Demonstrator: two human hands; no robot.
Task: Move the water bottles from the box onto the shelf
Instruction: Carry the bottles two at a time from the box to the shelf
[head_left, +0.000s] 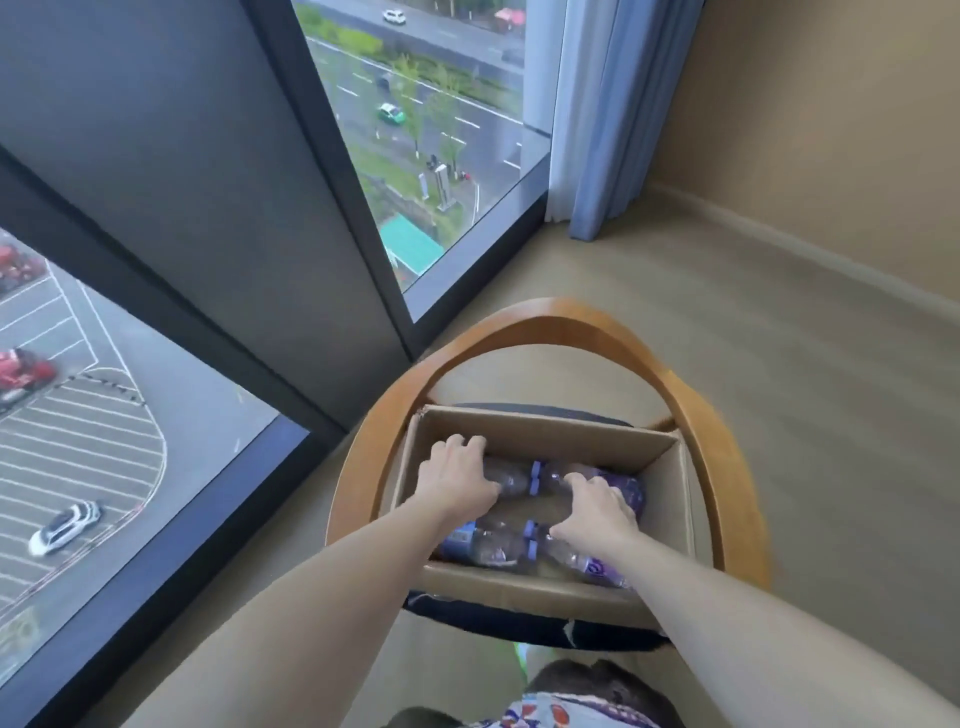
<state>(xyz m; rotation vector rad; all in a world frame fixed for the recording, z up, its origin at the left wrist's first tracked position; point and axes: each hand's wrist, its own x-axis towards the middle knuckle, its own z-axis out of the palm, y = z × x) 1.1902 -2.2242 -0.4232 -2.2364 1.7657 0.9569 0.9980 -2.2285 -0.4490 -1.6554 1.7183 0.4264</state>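
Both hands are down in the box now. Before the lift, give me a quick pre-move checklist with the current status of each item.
1. Left hand on a bottle: ok, fingers curled over the far left bottle.
2. Right hand on a bottle: ok, it grips the far right bottle.
3. Caps on: ok for the blue caps that show at the middle of the box.
4. Box steady: ok, it sits on the chair seat, inside the curved wooden frame.
5. Near bottles out of the way: ok, they lie in front of the held pair.
6. Shelf free to receive: cannot tell, no shelf is in view.
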